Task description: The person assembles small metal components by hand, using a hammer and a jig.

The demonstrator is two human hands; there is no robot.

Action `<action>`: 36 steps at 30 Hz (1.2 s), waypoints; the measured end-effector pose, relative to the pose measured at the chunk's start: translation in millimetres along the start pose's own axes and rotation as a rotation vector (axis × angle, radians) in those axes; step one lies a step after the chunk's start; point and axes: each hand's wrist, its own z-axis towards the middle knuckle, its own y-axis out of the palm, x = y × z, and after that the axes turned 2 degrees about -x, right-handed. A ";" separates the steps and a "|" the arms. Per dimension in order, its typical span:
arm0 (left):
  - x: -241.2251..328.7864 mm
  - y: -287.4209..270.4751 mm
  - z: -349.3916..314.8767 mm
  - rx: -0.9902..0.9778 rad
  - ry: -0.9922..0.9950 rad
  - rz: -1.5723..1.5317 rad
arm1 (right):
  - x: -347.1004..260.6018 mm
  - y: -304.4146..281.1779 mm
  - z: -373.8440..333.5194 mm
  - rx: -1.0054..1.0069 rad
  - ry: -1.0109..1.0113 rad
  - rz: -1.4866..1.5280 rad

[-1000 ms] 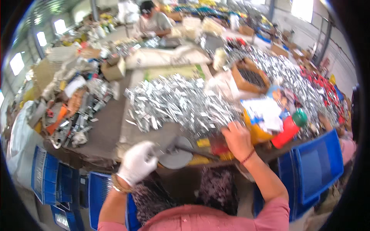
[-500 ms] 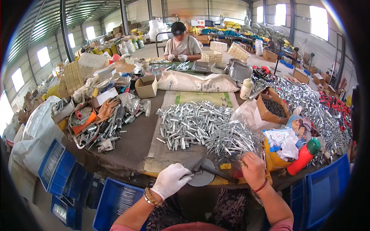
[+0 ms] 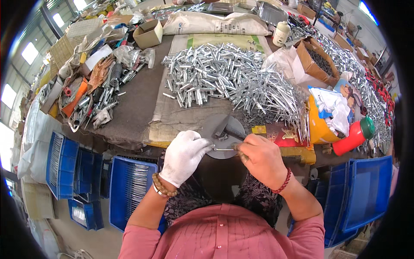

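Note:
My left hand, in a white glove, is closed in a pinch on one end of a thin metal rod. My right hand, bare, has its fingers closed at the rod's other end. The rod lies level between them, over the near edge of a round grey metal disc. A hammer rests on the disc; its handle runs under my right hand. Beyond lies a heap of short silver metal tubes, with many thin metal rods piled at its right.
Blue crates with metal rods stand low at left; other blue crates are at right. A red bottle, a yellow container and a cardboard box of dark small parts line the right. Mixed tools and scraps lie left.
The view has tipped downward. My right hand has come from the rod pile toward my left hand, and a thin metal rod now spans between both.

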 end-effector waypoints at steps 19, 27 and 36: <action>-3.5 1.0 -4.3 0.013 -0.003 -0.064 | -0.6 9.6 0.8 0.078 -0.052 -0.172; -6.0 2.7 -6.9 0.009 0.007 -0.069 | 2.0 13.8 1.1 0.122 -0.073 -0.152; -4.7 2.4 -6.6 -0.007 0.010 -0.077 | 0.6 14.8 3.8 0.107 -0.104 -0.141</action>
